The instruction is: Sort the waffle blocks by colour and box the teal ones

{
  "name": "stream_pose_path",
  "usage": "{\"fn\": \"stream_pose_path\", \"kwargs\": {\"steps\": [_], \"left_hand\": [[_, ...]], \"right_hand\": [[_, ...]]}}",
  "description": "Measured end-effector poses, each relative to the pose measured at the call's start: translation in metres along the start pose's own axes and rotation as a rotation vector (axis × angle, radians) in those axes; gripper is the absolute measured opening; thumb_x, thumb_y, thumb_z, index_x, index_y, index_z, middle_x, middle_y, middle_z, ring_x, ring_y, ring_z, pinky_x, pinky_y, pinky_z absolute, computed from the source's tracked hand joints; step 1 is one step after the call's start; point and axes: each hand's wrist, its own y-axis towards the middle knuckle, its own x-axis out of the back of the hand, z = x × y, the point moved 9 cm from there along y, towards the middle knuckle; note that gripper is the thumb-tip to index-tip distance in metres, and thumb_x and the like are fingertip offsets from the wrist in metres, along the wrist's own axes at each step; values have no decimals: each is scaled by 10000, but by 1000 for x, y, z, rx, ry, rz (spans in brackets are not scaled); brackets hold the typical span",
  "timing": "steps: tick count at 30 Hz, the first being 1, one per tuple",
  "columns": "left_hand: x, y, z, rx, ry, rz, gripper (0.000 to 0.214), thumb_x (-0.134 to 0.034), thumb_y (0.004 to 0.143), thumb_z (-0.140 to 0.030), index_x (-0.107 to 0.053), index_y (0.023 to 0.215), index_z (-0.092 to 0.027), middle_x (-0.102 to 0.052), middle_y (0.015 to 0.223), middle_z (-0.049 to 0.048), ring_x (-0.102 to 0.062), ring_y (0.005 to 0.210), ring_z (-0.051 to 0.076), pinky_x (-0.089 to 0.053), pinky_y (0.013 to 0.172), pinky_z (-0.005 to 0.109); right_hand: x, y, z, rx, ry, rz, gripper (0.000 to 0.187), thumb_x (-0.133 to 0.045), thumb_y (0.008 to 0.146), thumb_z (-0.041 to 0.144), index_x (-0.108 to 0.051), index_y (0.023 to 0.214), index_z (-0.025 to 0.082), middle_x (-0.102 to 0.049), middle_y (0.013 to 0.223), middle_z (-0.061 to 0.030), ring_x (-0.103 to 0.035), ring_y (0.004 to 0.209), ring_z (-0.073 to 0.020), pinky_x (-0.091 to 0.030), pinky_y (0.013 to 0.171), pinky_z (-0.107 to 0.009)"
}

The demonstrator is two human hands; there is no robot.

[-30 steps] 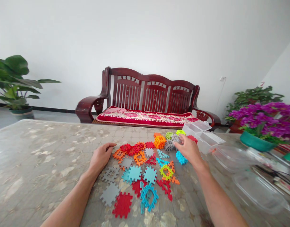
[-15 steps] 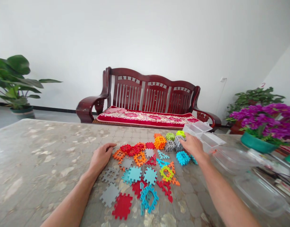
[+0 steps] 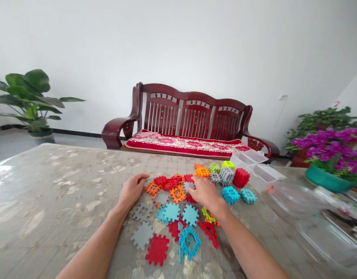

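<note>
My left hand (image 3: 133,190) rests on the table at the pile's left edge, fingers stretched loosely, holding nothing. My right hand (image 3: 205,190) is over the pile's middle, with thumb and forefinger apart beside a light grey square tile (image 3: 188,187); whether they touch it I cannot tell. A dark red tile (image 3: 188,178) lies just beyond those fingertips. Between my arms are scattered interlocking plastic tiles: an orange one with a cut-out (image 3: 177,193), pale blue squares (image 3: 172,212), a grey lattice (image 3: 143,212), a red square (image 3: 157,250) and a blue frame (image 3: 190,242).
Sorted stacks stand at the right: grey (image 3: 226,176), red (image 3: 241,177), orange (image 3: 202,172) and blue (image 3: 231,195). Behind them is a clear divided box (image 3: 261,176). Clear plastic containers (image 3: 292,197) and a teal flowerpot (image 3: 326,179) sit farther right. A wooden bench (image 3: 193,116) is beyond the table.
My right hand has moved left from the grey stack to the loose tiles, uncovering the red stack. My left hand stays by the pile. The view has shifted slightly left.
</note>
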Motion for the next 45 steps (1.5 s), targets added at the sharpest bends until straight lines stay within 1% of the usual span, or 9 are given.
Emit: {"fn": "stream_pose_path", "kwargs": {"steps": [7, 11, 18, 23, 26, 30, 35, 41, 45], "left_hand": [[1, -2, -2, 9, -10, 1, 377, -441, 872, -248, -751, 1086, -235, -782, 1094, 21, -704, 1026, 206, -510, 914, 282], [2, -2, -3, 10, -8, -7, 366, -453, 864, -241, -754, 1072, -248, -786, 1080, 3, -706, 1014, 194, -509, 901, 261], [1, -2, -2, 5, -27, -10, 369, -447, 863, -243, -753, 1069, -244, -785, 1083, 11, -703, 1017, 198, -507, 909, 272], [1, -2, -1, 4, -24, -19, 369, -450, 855, -249, -754, 1064, -247, -791, 1057, 9, -705, 1006, 199, -509, 906, 269], [0, 0, 0, 2, -22, -4, 380, -440, 855, -259, -756, 1065, -245, -789, 1066, 13, -706, 1005, 203, -513, 908, 278], [0, 1, 2, -12, -20, -20, 375, -452, 844, -274, -761, 1055, -251, -790, 1062, 11, -707, 1009, 210, -520, 913, 284], [0, 2, 3, -15, -11, -27, 371, -450, 845, -279, -762, 1046, -253, -792, 1055, 6, -706, 1020, 210, -517, 923, 278], [-2, 3, 5, -13, 1, -13, 382, -438, 852, -280, -756, 1063, -256, -789, 1066, 10, -712, 1013, 212, -516, 926, 281], [-3, 4, 6, -12, -1, -1, 392, -428, 859, -277, -754, 1075, -244, -785, 1074, 25, -709, 1021, 226, -511, 935, 305]], "right_hand": [[-10, 5, 10, -74, -97, 58, 451, -572, 839, 364, -618, 1237, 155, -699, 1191, -175, -628, 1151, -324, -474, 927, -414], [-13, 7, 5, -89, -69, 53, 450, -567, 815, 281, -613, 1242, 146, -698, 1193, -180, -642, 1137, -316, -486, 904, -400], [-12, 3, -9, -160, 43, 75, 585, -601, 750, 196, -552, 1331, 154, -696, 1219, -156, -652, 1138, -286, -484, 897, -354], [-7, -1, -14, -107, 291, -35, 718, -654, 717, 265, -489, 1410, 182, -686, 1239, -104, -639, 1137, -253, -474, 919, -322], [8, -1, -42, -129, 434, -154, 736, -671, 726, 335, -480, 1420, 184, -690, 1201, -80, -652, 1074, -230, -481, 906, -315], [47, -5, -110, -306, 374, -355, 725, -658, 751, 370, -472, 1423, 170, -681, 1205, -98, -642, 1090, -249, -482, 912, -343], [77, -8, -168, -490, 157, -347, 703, -640, 765, 376, -478, 1425, 195, -683, 1240, -114, -626, 1160, -301, -470, 931, -389], [76, 0, -183, -521, 55, -230, 717, -630, 790, 407, -461, 1450, 186, -664, 1269, -156, -612, 1187, -334, -476, 904, -420], [76, -7, -168, -447, 106, -346, 597, -615, 815, 364, -535, 1390, 222, -691, 1226, -103, -627, 1139, -292, -471, 919, -386]]}}
